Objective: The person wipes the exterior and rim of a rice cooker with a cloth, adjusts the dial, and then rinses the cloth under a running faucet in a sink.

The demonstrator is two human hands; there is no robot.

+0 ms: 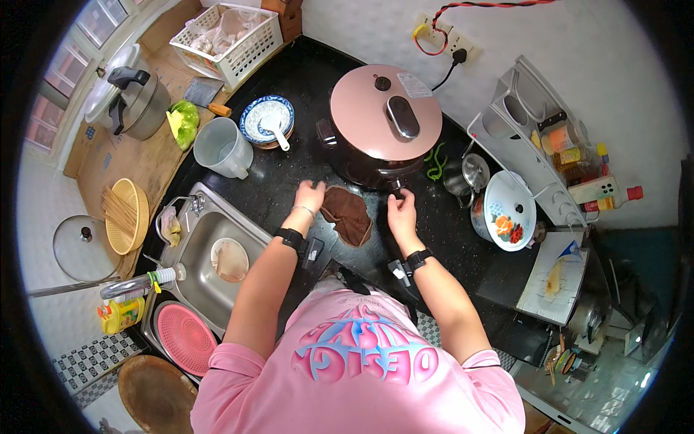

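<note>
A large electric pressure cooker [347, 157] with a pink lid [358, 114] stands on the black counter. My right hand [402, 211] is at its front handle [397, 183], thumb and fingers on either side of the handle's end. Left of that, a crumpled brown cloth [349, 217] lies flat on the counter. At the cloth's upper left edge is my left hand [309, 200], slightly blurred with its fingers curled. Whether those fingers touch the cloth is hard to make out.
Left of the cooker stand stacked bowls [260, 116] with a white spoon and a plastic jug [222, 146]. A steel sink [211, 233] is at left. Green peppers [435, 165], a steel pot [460, 182] and a lidded enamel pot [504, 211] sit at right. The cooker's cord [444, 76] runs to a wall socket.
</note>
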